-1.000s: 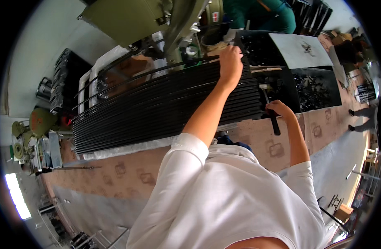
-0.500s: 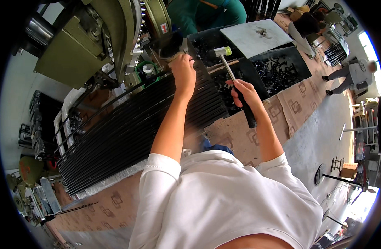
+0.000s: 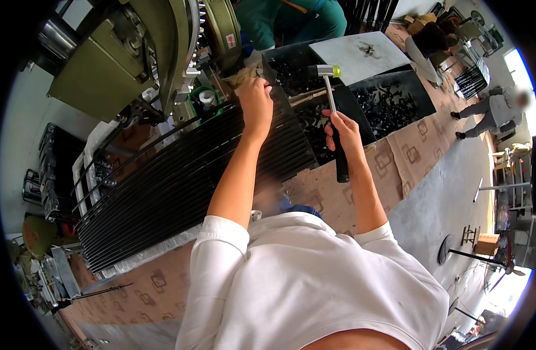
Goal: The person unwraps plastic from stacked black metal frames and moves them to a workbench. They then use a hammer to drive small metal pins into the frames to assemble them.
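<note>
My left hand (image 3: pixel 256 105) presses down on the far end of a long bundle of black metal rods (image 3: pixel 174 181) that lies across the workbench. My right hand (image 3: pixel 345 133) grips the black handle of a small hammer (image 3: pixel 331 99), held upright with its steel and yellow head raised above the rods' end. Beyond the rods stand black bins of small dark metal parts (image 3: pixel 384 102).
A large green machine (image 3: pixel 134 52) stands at the far left of the bench. A person in green clothes (image 3: pixel 291 20) works behind it. A grey metal sheet (image 3: pixel 361 55) lies over one bin. Patterned cardboard (image 3: pixel 408 157) covers the bench. Other people stand at the far right.
The hammer has risen from a slanted, lowered position to upright with its head lifted. My left hand stays on the rods' end. The view has shifted toward the machine.
</note>
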The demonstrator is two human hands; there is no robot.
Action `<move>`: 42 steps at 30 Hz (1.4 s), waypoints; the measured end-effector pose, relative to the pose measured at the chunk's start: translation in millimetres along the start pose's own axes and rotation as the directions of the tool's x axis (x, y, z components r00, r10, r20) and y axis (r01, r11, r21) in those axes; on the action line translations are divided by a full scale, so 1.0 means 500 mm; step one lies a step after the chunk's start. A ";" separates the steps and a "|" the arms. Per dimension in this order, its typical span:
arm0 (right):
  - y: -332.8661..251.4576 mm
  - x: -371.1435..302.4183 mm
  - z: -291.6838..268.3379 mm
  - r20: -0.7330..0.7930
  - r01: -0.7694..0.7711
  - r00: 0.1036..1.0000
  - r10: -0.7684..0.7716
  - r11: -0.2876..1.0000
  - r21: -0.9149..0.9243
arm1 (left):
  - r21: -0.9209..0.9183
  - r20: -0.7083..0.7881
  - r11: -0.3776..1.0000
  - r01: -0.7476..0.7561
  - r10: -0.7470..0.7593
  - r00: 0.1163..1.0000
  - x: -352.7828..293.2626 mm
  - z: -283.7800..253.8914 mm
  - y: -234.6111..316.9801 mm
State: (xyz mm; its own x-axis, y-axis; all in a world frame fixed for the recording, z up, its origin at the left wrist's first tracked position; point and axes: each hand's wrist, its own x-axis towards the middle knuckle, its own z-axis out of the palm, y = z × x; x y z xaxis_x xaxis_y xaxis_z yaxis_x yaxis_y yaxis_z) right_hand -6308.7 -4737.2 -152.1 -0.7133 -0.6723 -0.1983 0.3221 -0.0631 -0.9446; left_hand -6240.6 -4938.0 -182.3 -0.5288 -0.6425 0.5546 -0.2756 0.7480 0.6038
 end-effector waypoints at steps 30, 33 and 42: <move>0.028 -0.002 0.020 0.020 0.051 0.999 -0.050 0.997 -0.051 | 0.050 -0.028 0.992 -0.115 0.116 0.993 0.001 0.005 -0.001; 0.021 -0.012 0.023 0.188 -0.064 0.978 0.085 0.991 -0.115 | 0.070 0.017 0.993 -0.092 0.091 0.996 0.001 0.000 0.005; 0.014 0.002 0.008 0.130 0.032 0.992 -0.010 0.986 -0.166 | 0.058 -0.016 0.992 -0.110 0.111 0.994 0.002 0.001 -0.002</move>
State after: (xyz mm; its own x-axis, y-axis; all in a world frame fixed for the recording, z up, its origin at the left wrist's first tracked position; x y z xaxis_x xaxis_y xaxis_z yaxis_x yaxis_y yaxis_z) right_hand -6304.6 -4741.5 -158.1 -0.6299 -0.7615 -0.1531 0.1913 0.0389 -0.9808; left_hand -6241.4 -4939.2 -182.4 -0.5433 -0.5584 0.6270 -0.2621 0.8223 0.5052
